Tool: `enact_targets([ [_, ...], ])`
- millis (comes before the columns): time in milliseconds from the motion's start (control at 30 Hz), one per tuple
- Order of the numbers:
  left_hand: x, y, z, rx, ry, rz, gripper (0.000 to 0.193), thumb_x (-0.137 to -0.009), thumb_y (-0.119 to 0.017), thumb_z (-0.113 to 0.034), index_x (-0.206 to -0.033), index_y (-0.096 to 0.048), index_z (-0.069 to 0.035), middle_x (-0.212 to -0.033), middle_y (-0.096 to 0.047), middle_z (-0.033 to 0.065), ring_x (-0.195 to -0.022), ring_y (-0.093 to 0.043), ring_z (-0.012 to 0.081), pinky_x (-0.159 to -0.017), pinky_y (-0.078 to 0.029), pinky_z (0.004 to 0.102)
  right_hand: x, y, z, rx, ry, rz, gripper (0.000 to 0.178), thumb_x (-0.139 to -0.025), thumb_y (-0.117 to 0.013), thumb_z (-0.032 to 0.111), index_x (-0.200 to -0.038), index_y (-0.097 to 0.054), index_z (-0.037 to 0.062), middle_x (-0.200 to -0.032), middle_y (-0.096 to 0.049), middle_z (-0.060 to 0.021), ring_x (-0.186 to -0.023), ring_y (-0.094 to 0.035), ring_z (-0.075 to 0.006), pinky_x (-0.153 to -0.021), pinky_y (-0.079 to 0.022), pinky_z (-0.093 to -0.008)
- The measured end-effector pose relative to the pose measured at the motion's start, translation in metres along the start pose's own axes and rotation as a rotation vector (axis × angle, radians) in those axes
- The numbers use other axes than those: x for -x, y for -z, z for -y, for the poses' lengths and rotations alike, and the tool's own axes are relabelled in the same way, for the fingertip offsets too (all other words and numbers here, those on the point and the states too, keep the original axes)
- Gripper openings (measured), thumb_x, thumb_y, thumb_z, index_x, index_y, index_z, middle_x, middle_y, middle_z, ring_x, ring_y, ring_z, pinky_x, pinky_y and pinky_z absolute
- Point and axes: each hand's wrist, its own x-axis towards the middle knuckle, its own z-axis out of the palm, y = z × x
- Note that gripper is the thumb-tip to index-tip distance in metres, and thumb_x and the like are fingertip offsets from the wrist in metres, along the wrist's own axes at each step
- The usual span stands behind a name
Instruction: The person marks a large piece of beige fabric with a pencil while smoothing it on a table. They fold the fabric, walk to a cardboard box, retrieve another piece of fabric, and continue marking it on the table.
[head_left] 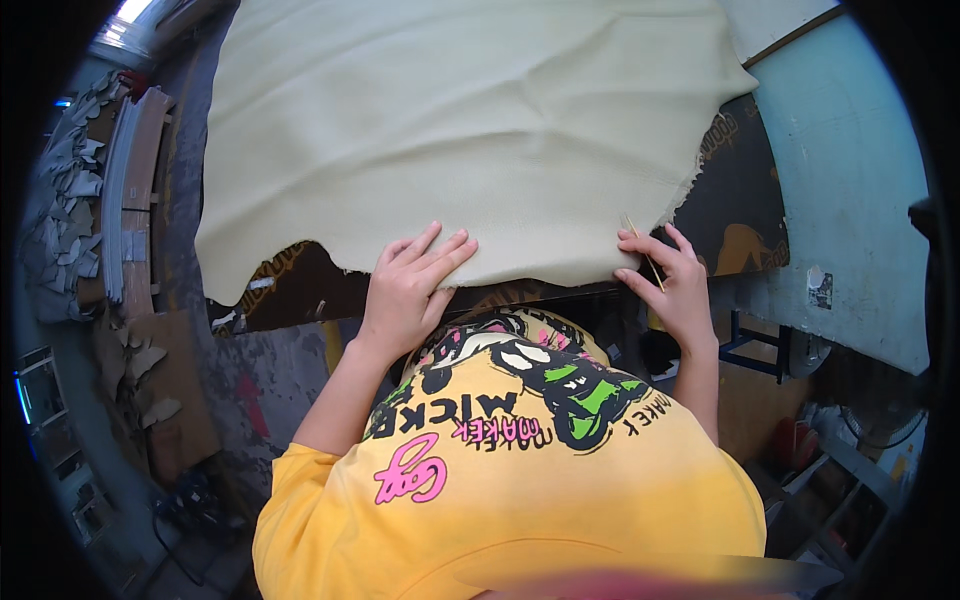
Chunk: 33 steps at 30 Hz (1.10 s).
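A large pale beige-green sheet of leather (470, 150) lies spread over a dark printed board, with soft wrinkles and an irregular near edge. My left hand (412, 285) rests on that near edge, its fingers stretched out over the leather and its thumb by the rim. At the right end of the near edge, my right hand (675, 280) is bent around a thin gold pen-like stick (656, 272), which slants up and left past the fingers. Its thumb and forefinger tips also touch the leather's edge. Whether they pinch the leather I cannot tell.
The dark board (745, 190) shows beyond the leather's ragged right edge. A pale blue panel (845, 180) adjoins it at the right. On the left stand stacked boards (130, 210) and a heap of grey leather scraps (75, 200). A fan (885, 420) is low at the right.
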Motion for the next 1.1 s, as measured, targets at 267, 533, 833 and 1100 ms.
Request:
enact_targets([
  [267,-0.021,0.025,0.076,1.157,0.214,-0.102,0.016,-0.095,-0.062,-0.018,-0.099,-0.065,-0.003,-0.098,-0.068,0.0055,-0.093,-0.064,0.0132,-0.084,-0.048,0.0268,-0.068,0.001,-0.005,-0.732,-0.027,-0.377,0.03,-0.096,-0.062,0.007,-0.125,-0.061,0.0007,-0.129,-0.066,-0.0116,-0.122,-0.06,-0.0213,-0.106,-0.044,-0.0331],
  [533,0.008,0.031,0.166,2.088,0.005,-0.583,0.031,-0.103,-0.052,-0.031,-0.085,-0.049,-0.006,-0.083,-0.045,0.0038,-0.077,-0.042,0.0155,-0.074,-0.039,0.0282,-0.092,-0.065,-0.022,-0.384,-0.053,-0.41,0.029,-0.103,-0.053,0.013,-0.129,-0.061,0.0037,-0.125,-0.068,-0.0089,-0.118,-0.063,-0.018,-0.103,-0.046,-0.0307],
  [833,0.004,0.034,0.165,2.134,0.107,-0.58,0.03,-0.103,-0.052,-0.028,-0.085,-0.045,-0.006,-0.081,-0.041,0.0043,-0.078,-0.041,0.0175,-0.075,-0.038,0.0311,-0.094,-0.063,-0.03,-0.529,-0.04,-0.425,0.028,-0.103,-0.052,0.012,-0.127,-0.062,0.0021,-0.123,-0.068,-0.009,-0.116,-0.061,-0.0158,-0.103,-0.044,-0.0292],
  [1100,0.007,0.033,0.166,2.136,0.105,-0.615,0.043,-0.102,-0.05,-0.045,-0.083,-0.045,-0.007,-0.08,-0.041,0.0043,-0.076,-0.041,0.017,-0.073,-0.038,0.03,-0.095,-0.063,-0.031,-0.518,-0.028,-0.441,0.028,-0.101,-0.055,0.011,-0.125,-0.064,0.0029,-0.12,-0.07,-0.009,-0.112,-0.064,-0.0158,-0.1,-0.046,-0.0288],
])
